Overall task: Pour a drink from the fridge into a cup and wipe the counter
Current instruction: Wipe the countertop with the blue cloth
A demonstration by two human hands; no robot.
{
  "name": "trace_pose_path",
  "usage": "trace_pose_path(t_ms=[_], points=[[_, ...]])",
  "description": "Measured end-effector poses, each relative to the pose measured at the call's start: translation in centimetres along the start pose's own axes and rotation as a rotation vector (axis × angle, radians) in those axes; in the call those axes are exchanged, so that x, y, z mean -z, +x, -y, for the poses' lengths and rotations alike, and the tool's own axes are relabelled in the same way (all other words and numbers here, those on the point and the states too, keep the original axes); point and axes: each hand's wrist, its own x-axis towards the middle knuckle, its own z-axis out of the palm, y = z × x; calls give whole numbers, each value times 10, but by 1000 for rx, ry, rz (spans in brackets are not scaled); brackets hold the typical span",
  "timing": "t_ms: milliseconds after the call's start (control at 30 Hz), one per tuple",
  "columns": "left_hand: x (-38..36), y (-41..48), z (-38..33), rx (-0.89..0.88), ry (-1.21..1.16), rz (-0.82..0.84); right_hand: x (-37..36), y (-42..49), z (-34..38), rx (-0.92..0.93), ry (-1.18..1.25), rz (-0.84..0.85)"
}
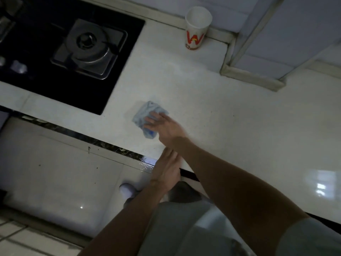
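Blue cloth (143, 114) near worktop (230, 117) front edge, pressed under flat, straight-fingered right hand (164, 126). Soft, limp, likely bunches: press mid-cloth. Left hand (166, 169) flat, empty, on front edge. Cup (197, 30) at back edge.

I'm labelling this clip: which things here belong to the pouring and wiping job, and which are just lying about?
Job: cloth, under the right hand; paper cup; counter.
Lying about: gas hob; left hand, resting at the counter edge.
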Motion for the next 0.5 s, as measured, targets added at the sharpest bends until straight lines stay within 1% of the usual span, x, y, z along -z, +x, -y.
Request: trace_pose_path(t_ms=[67,133,267,333,400,500], points=[[-3,0,1,21,-55,-26,-12,-33,-25,-84,30,-154],[-5,3,-1,43,-40,28,-36,-85,-44,-248,103,-309],[-5,4,-6,28,-21,47,-66,-212,-41,-568,105,-459],[-5,5,-7,34,6,43,-72,-264,-32,-751,115,-488],[-4,5,-8,35,-13,13,-79,-292,-22,-952,133,-511],[1,2,-6,26,-141,-50,-81,-280,-3,-1196,177,-502]])
